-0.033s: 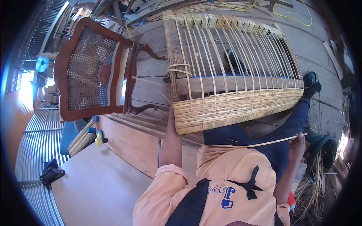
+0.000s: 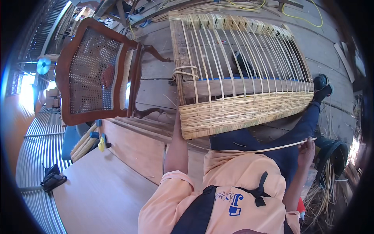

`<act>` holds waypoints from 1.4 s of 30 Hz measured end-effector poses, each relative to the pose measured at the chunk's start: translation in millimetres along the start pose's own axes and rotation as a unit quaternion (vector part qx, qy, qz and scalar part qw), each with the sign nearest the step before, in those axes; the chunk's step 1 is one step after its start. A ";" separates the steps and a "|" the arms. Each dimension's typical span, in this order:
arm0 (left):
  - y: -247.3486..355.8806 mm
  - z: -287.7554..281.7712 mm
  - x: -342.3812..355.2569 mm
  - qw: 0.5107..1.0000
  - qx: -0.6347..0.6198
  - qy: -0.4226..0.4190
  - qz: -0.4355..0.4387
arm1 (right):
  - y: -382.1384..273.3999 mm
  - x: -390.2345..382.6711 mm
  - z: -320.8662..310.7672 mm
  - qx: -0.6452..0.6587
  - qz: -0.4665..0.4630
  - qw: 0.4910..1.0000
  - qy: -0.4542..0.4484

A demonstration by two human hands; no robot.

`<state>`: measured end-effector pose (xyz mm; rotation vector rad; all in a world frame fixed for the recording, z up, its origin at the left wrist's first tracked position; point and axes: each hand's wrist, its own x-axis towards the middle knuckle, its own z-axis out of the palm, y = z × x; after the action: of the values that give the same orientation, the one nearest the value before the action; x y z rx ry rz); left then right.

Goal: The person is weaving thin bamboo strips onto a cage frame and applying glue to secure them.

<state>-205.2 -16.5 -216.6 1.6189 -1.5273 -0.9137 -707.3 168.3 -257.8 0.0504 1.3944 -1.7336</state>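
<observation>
A wooden frame (image 2: 179,58) stands before me, strung with pale cane strands (image 2: 237,62). Its near part is a dense woven band (image 2: 249,111). My left forearm (image 2: 177,152) reaches up to the frame's left near corner; the hand itself is hidden behind the weave. At the right, my right hand (image 2: 307,151) is closed on a thin cane strip (image 2: 278,147). That strip runs leftward across my lap, in front of my dark-trousered legs, and a short end sticks out past the fingers.
A carved brown chair with a cane back (image 2: 95,74) lies to the left. Below it is a pale board (image 2: 105,187) with a black bag (image 2: 52,177) at its edge. A dark bucket (image 2: 335,156) and loose cane scraps (image 2: 327,191) lie at right. A yellow cord (image 2: 311,25) crosses the plank floor.
</observation>
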 end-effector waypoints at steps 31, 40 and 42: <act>183.1 -36.3 5.9 0.923 0.367 0.018 0.116 | 35.9 -21.6 163.7 0.103 0.320 0.908 -0.248; 182.1 22.0 13.4 0.865 0.440 -0.093 0.223 | 74.8 -18.6 173.9 0.053 0.341 0.891 -0.295; 179.9 25.8 13.6 0.862 0.448 -0.098 0.215 | 79.8 -13.3 169.2 0.055 0.330 0.894 -0.300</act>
<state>-315.0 -38.0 -72.8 1.6490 -2.5622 -0.0758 -568.8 42.1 -250.0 0.0397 0.6972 -1.1090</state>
